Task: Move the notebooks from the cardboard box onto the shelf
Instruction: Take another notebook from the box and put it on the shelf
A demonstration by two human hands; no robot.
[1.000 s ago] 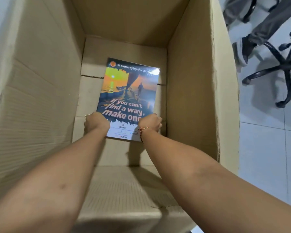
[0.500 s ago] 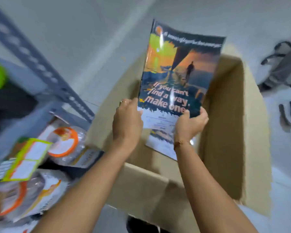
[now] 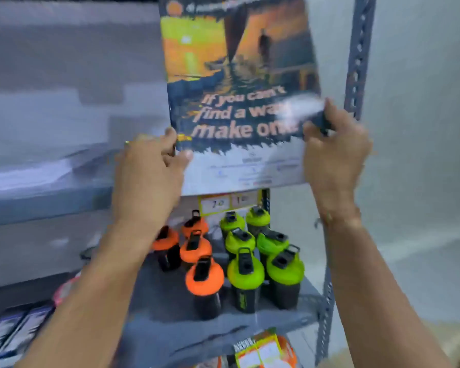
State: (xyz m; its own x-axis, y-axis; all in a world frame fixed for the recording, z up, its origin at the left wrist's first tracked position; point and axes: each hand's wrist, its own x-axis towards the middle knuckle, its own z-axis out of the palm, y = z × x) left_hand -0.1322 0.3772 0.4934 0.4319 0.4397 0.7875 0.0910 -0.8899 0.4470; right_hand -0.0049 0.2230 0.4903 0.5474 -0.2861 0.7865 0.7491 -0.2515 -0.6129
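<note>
You've swung the notebook (image 3: pixel 239 83) up out of the box; it's now raised upright vs the shelf (image 3: pixel 48 197), w/ your left hand (image 3: pixel 149 176) & right hand (image 3: pixel 335 155) pinching its lower side edges. Not yet set down; placement's next.

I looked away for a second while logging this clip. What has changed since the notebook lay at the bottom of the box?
The notebook has been lifted out of the cardboard box and now stands upright in front of the shelf, above the orange and green shaker bottles. The box has gone almost wholly out of view. Unchanged: the left hand and right hand still grip its lower edges.
</note>
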